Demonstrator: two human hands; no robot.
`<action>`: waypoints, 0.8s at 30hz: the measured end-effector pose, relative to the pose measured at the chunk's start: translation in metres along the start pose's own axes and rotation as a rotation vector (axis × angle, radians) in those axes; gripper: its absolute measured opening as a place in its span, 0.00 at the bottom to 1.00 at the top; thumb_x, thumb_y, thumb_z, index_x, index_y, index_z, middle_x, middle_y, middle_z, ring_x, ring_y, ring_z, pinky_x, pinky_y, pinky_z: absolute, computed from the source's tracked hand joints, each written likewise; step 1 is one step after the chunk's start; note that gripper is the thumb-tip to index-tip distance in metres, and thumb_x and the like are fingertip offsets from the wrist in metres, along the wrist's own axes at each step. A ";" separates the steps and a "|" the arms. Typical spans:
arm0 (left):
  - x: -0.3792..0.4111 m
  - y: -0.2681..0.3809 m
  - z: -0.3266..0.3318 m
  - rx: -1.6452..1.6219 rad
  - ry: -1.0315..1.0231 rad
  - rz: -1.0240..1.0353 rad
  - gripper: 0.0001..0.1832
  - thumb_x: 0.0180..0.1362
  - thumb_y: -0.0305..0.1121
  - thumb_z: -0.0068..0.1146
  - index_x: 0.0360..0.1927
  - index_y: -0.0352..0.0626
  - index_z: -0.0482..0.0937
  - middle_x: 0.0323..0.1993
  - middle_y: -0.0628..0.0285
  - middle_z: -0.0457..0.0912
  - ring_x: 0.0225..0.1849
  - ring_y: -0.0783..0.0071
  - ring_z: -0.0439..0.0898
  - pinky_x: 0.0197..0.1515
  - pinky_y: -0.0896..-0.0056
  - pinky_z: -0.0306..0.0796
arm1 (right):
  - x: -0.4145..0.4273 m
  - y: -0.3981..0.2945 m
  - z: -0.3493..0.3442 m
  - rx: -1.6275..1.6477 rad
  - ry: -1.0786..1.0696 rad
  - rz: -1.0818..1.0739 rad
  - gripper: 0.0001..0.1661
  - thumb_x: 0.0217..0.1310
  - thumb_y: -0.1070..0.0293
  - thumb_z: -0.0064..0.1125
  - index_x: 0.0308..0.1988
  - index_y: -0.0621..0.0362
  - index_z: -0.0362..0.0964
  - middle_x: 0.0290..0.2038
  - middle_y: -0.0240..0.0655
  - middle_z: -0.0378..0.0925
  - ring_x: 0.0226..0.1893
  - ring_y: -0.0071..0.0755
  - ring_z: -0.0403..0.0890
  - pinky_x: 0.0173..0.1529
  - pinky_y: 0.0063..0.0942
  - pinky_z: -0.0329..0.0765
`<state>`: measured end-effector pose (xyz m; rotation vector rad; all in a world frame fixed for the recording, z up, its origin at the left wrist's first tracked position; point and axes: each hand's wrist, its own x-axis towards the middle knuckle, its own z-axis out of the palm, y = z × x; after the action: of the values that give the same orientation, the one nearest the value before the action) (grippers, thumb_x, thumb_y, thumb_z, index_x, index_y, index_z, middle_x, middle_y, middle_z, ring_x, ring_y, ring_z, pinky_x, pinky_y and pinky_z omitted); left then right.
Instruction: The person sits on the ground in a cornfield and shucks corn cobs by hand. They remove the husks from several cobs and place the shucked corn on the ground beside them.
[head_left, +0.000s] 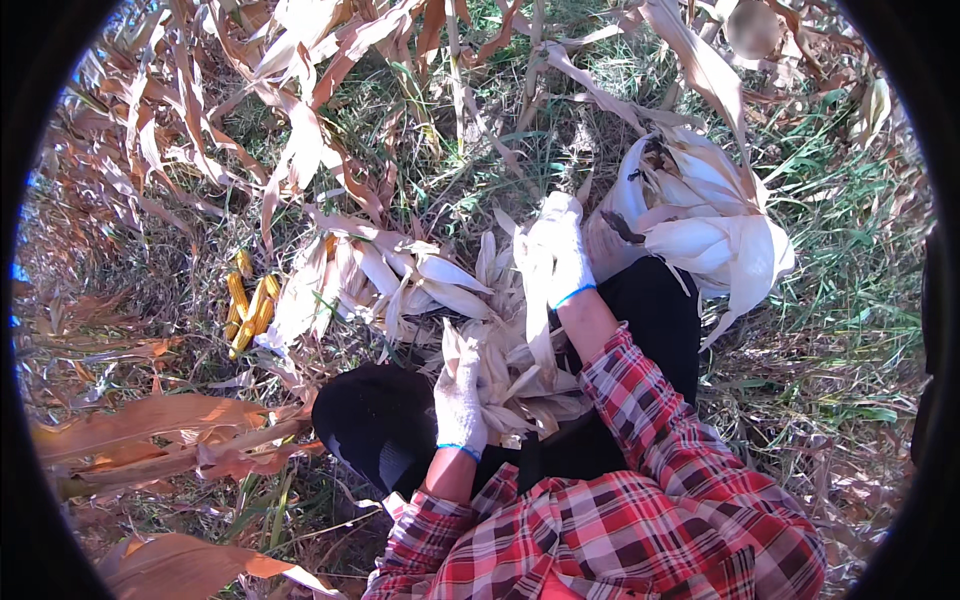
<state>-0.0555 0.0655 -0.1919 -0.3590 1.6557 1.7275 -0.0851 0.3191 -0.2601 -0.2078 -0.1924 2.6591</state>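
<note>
My left hand (460, 401), in a white knit glove with a blue cuff edge, is closed around a pale dry corn husk (451, 346) above my lap. Whether an ear is inside that husk I cannot tell. Farther forward and to the right, my right hand (556, 236) wears the same kind of glove. A long strip of dry husk (537, 322) hangs from its fingers. Loose husks (506, 364) pile up between my knees, under and between both hands. Just left of them lies a heap of corn ears in their husks (420, 281).
Several bare yellow corn cobs (251, 311) lie together on the grass at left. A bulky bundle of pale husks (697, 217) stands beyond my right knee (652, 315). Dry corn stalks and leaves (300, 127) rise in front, and more leaves (165, 427) reach in from the left.
</note>
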 end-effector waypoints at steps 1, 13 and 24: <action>-0.002 0.004 -0.008 0.167 -0.018 0.099 0.28 0.62 0.44 0.61 0.59 0.36 0.71 0.33 0.69 0.76 0.33 0.83 0.71 0.35 0.78 0.69 | -0.011 0.007 0.023 -0.043 0.169 0.093 0.15 0.69 0.53 0.52 0.41 0.53 0.70 0.32 0.32 0.76 0.32 0.33 0.78 0.37 0.33 0.79; 0.056 0.093 -0.022 1.235 -0.335 0.811 0.20 0.66 0.45 0.48 0.48 0.40 0.80 0.54 0.50 0.77 0.60 0.51 0.71 0.68 0.54 0.53 | -0.056 0.018 0.047 -0.499 -0.115 0.439 0.23 0.73 0.65 0.46 0.62 0.62 0.64 0.55 0.37 0.74 0.52 0.27 0.77 0.55 0.26 0.77; 0.103 0.089 -0.017 -0.130 -0.445 0.163 0.26 0.66 0.43 0.53 0.58 0.31 0.71 0.51 0.54 0.79 0.45 0.68 0.81 0.49 0.67 0.76 | -0.066 0.026 0.079 -0.898 -0.222 0.535 0.30 0.68 0.57 0.55 0.62 0.63 0.63 0.50 0.34 0.78 0.46 0.23 0.79 0.50 0.25 0.78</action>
<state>-0.1916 0.0862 -0.1926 0.1034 1.2814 1.8743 -0.0524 0.2585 -0.1798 -0.2653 -1.5958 2.8944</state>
